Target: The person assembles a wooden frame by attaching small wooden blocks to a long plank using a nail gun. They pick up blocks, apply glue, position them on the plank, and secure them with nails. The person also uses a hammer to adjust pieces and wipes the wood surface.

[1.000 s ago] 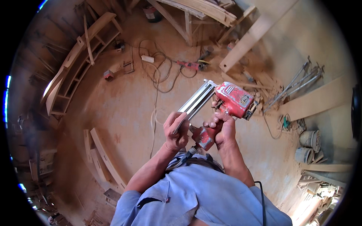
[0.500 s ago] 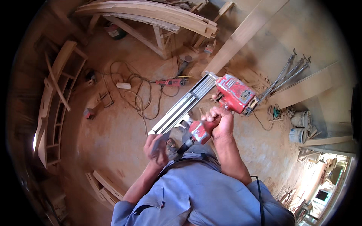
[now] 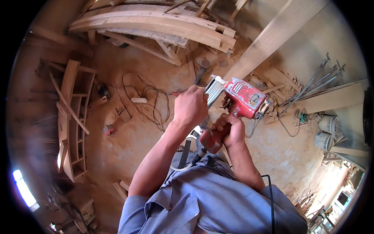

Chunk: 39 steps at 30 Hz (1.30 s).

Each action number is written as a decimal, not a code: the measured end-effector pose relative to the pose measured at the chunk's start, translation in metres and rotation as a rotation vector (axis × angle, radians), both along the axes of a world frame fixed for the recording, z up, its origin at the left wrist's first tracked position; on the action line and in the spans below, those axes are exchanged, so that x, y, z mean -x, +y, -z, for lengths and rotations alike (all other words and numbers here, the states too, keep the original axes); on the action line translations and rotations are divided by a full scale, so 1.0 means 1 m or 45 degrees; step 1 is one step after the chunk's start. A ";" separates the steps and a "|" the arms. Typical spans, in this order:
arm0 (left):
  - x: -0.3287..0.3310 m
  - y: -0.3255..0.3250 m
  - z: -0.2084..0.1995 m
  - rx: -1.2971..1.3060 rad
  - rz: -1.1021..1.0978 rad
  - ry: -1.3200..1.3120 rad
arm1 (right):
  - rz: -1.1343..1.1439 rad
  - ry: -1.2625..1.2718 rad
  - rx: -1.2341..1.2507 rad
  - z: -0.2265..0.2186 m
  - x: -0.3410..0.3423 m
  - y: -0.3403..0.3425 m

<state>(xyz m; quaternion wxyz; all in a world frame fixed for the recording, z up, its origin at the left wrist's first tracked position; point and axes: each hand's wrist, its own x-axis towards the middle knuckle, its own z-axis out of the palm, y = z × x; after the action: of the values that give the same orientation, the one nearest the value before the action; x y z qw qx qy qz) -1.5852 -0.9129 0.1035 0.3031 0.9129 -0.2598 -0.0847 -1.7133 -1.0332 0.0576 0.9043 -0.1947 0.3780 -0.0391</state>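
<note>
A worn red nail gun [image 3: 246, 96] is held up in front of my waist. My right hand [image 3: 232, 128] is wrapped round its red handle, with a hose fitting [image 3: 199, 155] at the handle's lower end. My left hand [image 3: 191, 104] lies over the silver magazine [image 3: 215, 90], its fingers curled round the far side and partly hidden. Below that hand, a dark strap-like piece [image 3: 185, 153] and a pale curved hose [image 3: 182, 168] show against my clothes.
A curved timber frame [image 3: 156, 24] rests on supports at the far side. Another curved wooden frame [image 3: 72, 117] stands at left. A long board [image 3: 272, 41] leans beyond the nail gun. Cables [image 3: 154, 105] lie on the dusty floor; metal clamps [image 3: 313, 84] and buckets [image 3: 324, 140] are at right.
My left hand has moved up along the magazine from its lower end toward the nail gun's body. The dark flat piece at that hand no longer shows there. My right hand keeps its grip.
</note>
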 end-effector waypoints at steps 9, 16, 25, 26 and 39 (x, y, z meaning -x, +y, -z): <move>-0.042 -0.044 0.020 -0.318 0.222 0.078 | 0.154 -0.029 -0.055 -0.016 -0.029 -0.001; -0.057 -0.003 0.009 -0.031 0.369 0.097 | 0.325 -0.097 0.092 -0.014 -0.035 0.011; -0.163 0.187 0.076 0.479 0.125 0.865 | 0.719 -0.172 0.187 -0.002 -0.072 0.025; -0.166 0.188 0.075 0.627 0.006 1.017 | 0.715 -0.194 0.195 -0.002 -0.075 0.034; -0.184 0.112 0.065 1.228 -0.238 1.178 | 0.671 -0.438 0.182 -0.025 -0.107 0.068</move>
<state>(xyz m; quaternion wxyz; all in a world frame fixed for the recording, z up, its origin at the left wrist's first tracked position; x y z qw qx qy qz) -1.4013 -0.8006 0.0387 0.7628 0.5638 -0.0318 -0.3150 -1.6068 -0.9652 0.0822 0.8977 -0.1435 0.2534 -0.3306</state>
